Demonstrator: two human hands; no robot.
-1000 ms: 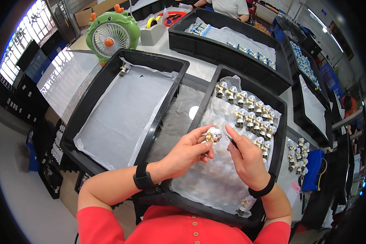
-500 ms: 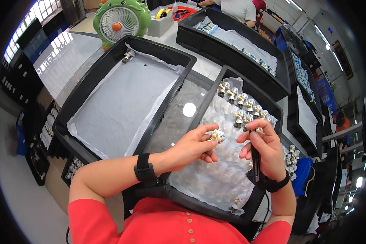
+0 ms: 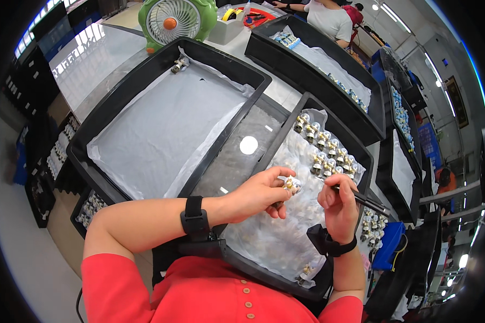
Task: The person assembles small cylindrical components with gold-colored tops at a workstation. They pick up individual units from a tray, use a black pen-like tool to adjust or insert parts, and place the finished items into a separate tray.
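Observation:
My left hand pinches a small white-and-gold figurine with pale silvery hair between thumb and fingers. Close to its right, my right hand is closed round a slim black pen-like tool; its rear end points right, and its working tip is hidden by the fingers. Both hands are above a black tray lined with crinkled white sheeting. Several similar figurines lie in rows at that tray's far side, and another rests in its near corner.
Left of my hands stands a larger black tray lined with pale sheet, one figurine in its far corner. A green fan sits behind it. More black trays hold blue-and-white pieces. Another person is at the back.
My right hand has turned, swinging the tool's rear end from pointing down toward me to pointing right. The figurine in my left hand is tilted differently. The whole view has shifted slightly.

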